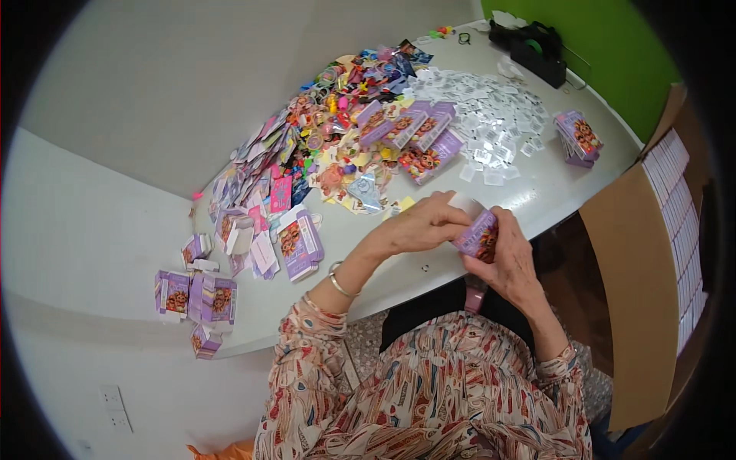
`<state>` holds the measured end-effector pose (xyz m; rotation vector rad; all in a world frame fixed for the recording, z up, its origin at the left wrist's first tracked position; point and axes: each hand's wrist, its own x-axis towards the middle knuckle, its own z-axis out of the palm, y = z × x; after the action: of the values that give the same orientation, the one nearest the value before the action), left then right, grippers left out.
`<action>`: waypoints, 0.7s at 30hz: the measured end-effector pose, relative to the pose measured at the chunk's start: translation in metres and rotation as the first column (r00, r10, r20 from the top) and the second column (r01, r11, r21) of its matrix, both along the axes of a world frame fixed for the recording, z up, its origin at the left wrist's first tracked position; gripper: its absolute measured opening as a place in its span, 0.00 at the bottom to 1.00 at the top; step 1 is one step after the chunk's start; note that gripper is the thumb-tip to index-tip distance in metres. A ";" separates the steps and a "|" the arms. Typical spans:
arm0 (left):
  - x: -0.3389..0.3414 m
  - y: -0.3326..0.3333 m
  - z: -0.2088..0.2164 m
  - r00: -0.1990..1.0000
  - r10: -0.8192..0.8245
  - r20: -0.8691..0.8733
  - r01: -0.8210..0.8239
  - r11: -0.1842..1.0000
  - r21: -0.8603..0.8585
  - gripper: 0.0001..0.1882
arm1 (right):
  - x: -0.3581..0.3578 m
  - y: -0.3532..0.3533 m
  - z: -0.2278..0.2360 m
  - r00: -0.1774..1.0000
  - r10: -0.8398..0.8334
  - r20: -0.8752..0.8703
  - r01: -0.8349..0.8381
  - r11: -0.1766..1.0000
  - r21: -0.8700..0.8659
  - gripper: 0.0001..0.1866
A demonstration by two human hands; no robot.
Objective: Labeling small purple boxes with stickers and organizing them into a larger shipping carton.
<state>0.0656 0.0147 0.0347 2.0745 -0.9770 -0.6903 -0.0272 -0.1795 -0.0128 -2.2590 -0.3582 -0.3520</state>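
Note:
Over the table's front edge, my right hand (512,257) is wrapped round a small purple box (480,236) with a colourful picture on its side. A white flap (464,204) stands up at the box's far end. My left hand (431,224), with a silver bangle at its wrist, has its fingers bent together against the box's upper left end. Whatever those fingers pinch is hidden. Just beyond my hands lie several filled-looking purple boxes (431,156), leaning on a pile of small trinkets (337,115). An unfolded purple box (299,241) lies left of my left hand.
Small white packets (491,115) spread over the back of the white table (563,188). Purple boxes (579,138) are stacked at the right, others (215,295) at the left edge. A black tape dispenser (533,50) stands far right. A large carton (640,291) with packed rows is beside me.

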 end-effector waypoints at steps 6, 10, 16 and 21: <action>0.044 0.091 -0.001 0.717 0.697 -0.004 -0.669 0.688 -0.281 0.15 | 0.025 0.040 0.001 0.972 0.067 -0.225 0.027 0.921 0.389 0.44; 0.069 0.169 -0.062 0.309 0.538 0.784 -0.691 0.694 -0.204 0.19 | 0.039 0.058 -0.024 0.999 0.024 -0.046 -0.006 0.929 0.370 0.46; 0.085 0.185 -0.095 0.331 0.638 0.696 -0.761 0.616 -0.203 0.15 | 0.038 0.069 -0.035 0.991 0.053 -0.125 -0.012 0.952 0.306 0.45; 0.087 0.189 -0.076 0.507 0.831 0.231 -0.825 0.545 -0.151 0.12 | 0.039 0.070 -0.035 0.994 0.050 -0.100 -0.023 0.968 0.251 0.43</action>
<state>0.1525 0.2040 -0.0411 2.3135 0.0034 0.1448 0.0113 -0.1092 -0.0481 -2.0119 -0.2828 -0.2421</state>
